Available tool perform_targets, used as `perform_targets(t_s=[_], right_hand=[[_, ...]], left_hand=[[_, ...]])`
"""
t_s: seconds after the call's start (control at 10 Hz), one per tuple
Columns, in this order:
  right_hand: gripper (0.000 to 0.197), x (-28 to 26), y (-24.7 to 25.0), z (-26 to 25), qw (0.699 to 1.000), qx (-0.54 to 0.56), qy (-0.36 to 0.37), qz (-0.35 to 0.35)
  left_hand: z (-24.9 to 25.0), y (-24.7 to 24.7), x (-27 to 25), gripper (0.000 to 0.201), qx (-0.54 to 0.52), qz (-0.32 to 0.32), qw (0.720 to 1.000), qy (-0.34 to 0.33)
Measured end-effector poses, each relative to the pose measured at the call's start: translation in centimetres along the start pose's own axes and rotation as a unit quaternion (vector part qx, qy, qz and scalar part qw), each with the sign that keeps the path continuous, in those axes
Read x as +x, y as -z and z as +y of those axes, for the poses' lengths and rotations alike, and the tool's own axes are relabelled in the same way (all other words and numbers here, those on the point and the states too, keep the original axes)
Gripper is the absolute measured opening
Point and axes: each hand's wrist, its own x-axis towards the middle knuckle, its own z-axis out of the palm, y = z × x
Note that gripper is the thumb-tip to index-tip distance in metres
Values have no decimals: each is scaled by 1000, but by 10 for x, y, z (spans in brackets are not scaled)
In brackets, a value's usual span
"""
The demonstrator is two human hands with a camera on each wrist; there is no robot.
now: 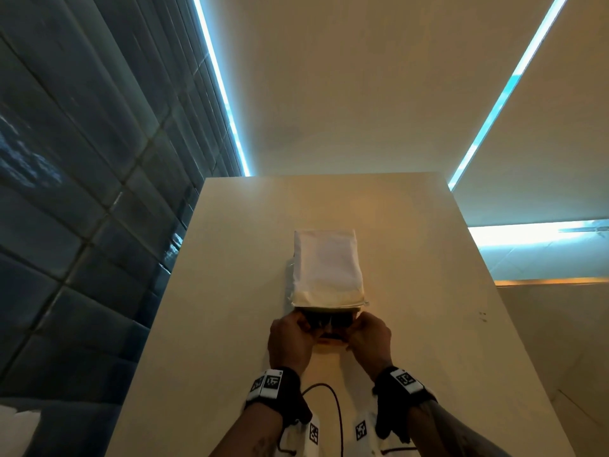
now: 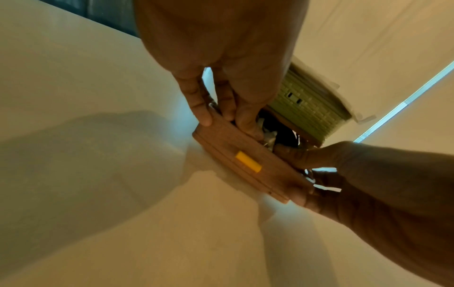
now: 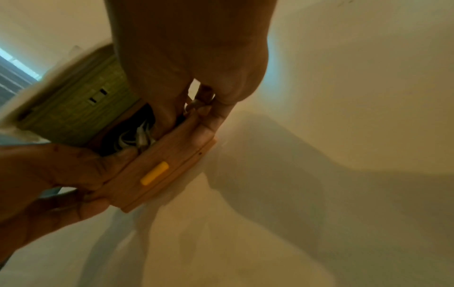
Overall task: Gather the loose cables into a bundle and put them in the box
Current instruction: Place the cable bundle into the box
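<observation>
A small brown box [image 2: 236, 147] with a yellow latch [image 2: 248, 161] stands on the pale table [image 1: 428, 291]. Its lid [image 1: 326, 265] is tipped up and back; it looks white from above and ribbed green underneath [image 3: 81, 104]. White and dark cables [image 3: 137, 136] lie bundled in the dark opening [image 1: 326, 319]. My left hand [image 1: 298, 328] grips the box's left front corner, fingers [image 2: 221, 114] curled over the wall onto the cables. My right hand [image 1: 361, 328] grips the right front corner the same way, with its fingers [image 3: 209, 124] over the rim.
A thin black cord [image 1: 336, 410] loops on the table between my forearms. A dark tiled wall [image 1: 82, 192] runs close along the table's left edge. The table's far edge lies just behind the lid, and its right edge drops off beyond my right arm.
</observation>
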Motion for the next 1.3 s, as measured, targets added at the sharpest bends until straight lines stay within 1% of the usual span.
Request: perform_targets(t_s=[0.1,0.2,0.3,0.4,0.5,0.6,0.7,0.8,0.9,1.0,1.1,1.2,1.3], right_hand=[[15,7,2,-5,999,14,1,38],[14,12,4,-8,999,8,-11,35],[35,13,6,-1,997,49,-37,41],[45,14,13,4,998,58,-29,15],[44,19,19,-4,999,40,-5,5],[44,24,16,-8,999,13,15,30],[43,27,12,-9,999,-3,17,42],[45,29,16,-10,1000,-9,13,6],[68,35,20,-7,994,-66,30,-83],[72,39,21,-13,982,-131,39,-133],[57,35,19,-15,985,-141,30,-93],[53,33,16,-14,986,-146,22,-82],[52,37,17,-4,976,-179,35,-119]], left_hand=[[-8,-4,0,13,-25,1,999,-27],[-15,-5,1,15,-42,8,998,-50],[-16,-3,4,21,-47,22,997,-49],[-17,1,8,31,-44,38,998,-26],[-19,1,12,32,-32,33,999,-26],[-16,1,15,27,-33,33,999,-17],[-13,2,16,33,-40,32,998,20],[-16,5,18,48,-55,20,997,46],[-19,14,30,63,-60,-74,995,10],[-14,23,48,62,51,-162,985,-34],[-5,26,51,43,102,-142,984,-38],[-4,24,49,38,101,-126,987,-23],[-6,28,45,47,126,-145,981,-7]])
